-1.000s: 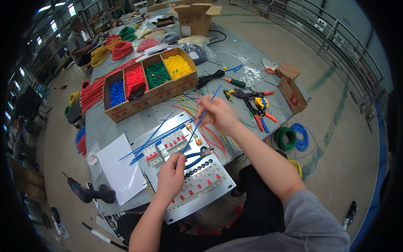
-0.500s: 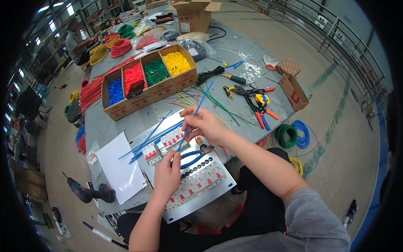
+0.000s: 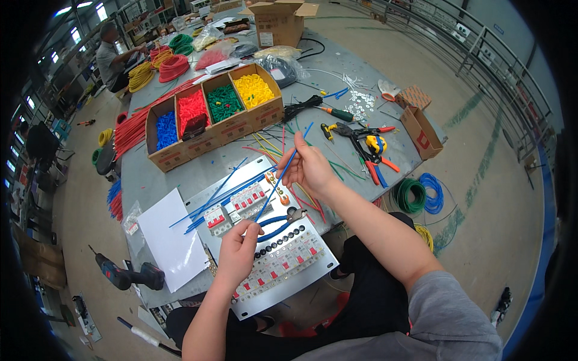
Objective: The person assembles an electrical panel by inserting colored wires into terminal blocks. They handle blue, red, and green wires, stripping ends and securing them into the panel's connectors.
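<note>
A straight piece of blue wire [image 3: 276,185] runs slantwise between my hands, above a metal mounting plate [image 3: 329,262]. Its lower end is pinched between thumb and fingers of my left hand [image 3: 237,251]. Higher up, my right hand [image 3: 311,168] has the wire between its thumb and fairly straight fingers, with the free tip sticking out beyond. On the plate sit a row of breakers with red switches [image 3: 274,274], a smaller breaker group [image 3: 248,200] and a single breaker block [image 3: 217,220]. Blue-handled pliers [image 3: 276,230] lie across the plate beside my left hand.
More blue wires [image 3: 212,204] lie over the plate's far edge. Beyond stands a divided cardboard box [image 3: 217,133] of coloured caps. Cutting tools [image 3: 368,150] lie to the right, white paper [image 3: 171,243] and a cordless drill [image 3: 128,275] to the left. Another person [image 3: 111,57] is far left.
My right hand has turned, its fingers straighter, and shifted slightly right along the wire. The wire leans a little more to the right. My left hand stays nearly in place.
</note>
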### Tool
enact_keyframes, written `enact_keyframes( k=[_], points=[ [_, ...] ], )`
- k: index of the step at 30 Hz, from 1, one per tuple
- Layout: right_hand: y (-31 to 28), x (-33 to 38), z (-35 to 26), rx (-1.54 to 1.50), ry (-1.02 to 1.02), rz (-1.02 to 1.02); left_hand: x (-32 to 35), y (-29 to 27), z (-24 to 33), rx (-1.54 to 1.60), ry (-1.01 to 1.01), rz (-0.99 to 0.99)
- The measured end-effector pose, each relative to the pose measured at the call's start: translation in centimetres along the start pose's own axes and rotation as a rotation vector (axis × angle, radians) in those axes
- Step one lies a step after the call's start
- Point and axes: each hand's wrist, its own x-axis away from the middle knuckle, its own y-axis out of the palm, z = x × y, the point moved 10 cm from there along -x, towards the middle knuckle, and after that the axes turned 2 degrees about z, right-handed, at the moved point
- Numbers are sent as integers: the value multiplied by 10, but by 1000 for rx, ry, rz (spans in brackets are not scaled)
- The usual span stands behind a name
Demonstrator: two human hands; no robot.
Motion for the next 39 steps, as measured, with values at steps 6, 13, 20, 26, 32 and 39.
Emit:
enact_keyframes(
  k=[6,13,20,26,32,39],
  points=[
    [-4,-6,-3,65,16,-39,-2,2,6,-38,67,-10],
    [-13,-9,-16,30,-19,52,-2,-11,8,-124,70,77],
    [-47,-15,-32,37,-119,122,4,-24,17,-346,60,182],
    [-43,-14,-32,62,-149,154,7,-31,22,-378,215,238],
    [-28,-16,-9,22,-72,115,9,-34,30,-512,217,248],
    [-19,-20,-19,119,-173,89,11,-38,31,-550,215,253]
  ],
)
